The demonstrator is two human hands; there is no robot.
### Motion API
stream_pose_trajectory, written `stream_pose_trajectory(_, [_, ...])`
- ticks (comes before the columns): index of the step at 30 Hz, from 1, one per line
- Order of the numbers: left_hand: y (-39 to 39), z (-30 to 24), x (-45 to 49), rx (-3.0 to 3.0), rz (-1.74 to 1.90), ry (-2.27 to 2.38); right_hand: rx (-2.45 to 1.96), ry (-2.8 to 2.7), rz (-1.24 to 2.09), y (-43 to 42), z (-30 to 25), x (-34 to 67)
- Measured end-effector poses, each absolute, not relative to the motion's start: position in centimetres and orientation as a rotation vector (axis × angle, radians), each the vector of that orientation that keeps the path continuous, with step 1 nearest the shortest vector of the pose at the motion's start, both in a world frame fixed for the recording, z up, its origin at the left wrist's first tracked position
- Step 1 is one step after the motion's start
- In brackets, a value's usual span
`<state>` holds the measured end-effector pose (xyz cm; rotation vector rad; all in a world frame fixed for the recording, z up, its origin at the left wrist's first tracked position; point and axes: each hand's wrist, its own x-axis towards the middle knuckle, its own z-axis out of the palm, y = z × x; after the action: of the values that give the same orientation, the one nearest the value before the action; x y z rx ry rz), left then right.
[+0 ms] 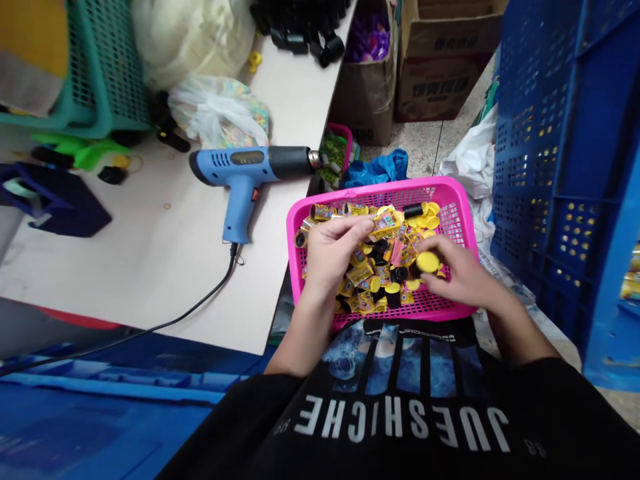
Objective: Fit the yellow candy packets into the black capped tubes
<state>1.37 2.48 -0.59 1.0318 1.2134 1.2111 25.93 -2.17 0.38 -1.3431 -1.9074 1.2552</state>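
So, both hands down in the pink basket (450,200) at my lap, left hand (333,252) pinching a yellow-labelled tube (387,223) at 12 o'clock of the pile, right hand (461,275) clamped on a yellow cap (429,261) at 3 o'clock, blue heat gun (245,170) on the table (165,260) at 10 o'clock.

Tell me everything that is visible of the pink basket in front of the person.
The pink basket is rectangular, of bright plastic as it looks, with lattice walls and rounded corners. It sits beside the pale table, its near rim against the person's black shirt. It holds a loose heap of small yellow-labelled tubes, yellow caps and black pieces. Both hands are inside: the left hand holds one tube, the right hand a yellow cap.
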Motion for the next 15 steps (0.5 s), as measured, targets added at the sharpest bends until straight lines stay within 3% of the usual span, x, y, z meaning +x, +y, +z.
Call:
stream_pose_trajectory(6, [2.3,-0.9,1.6,1.078,1.159,1.173,-1.176,-1.125,1.231,0.0,2.2,26.0])
stream_pose_trajectory(15, [2.2,-1.2,2.1,0.931,1.104,1.115,-1.151,-1.162,1.463,1.2,1.2,24.8])
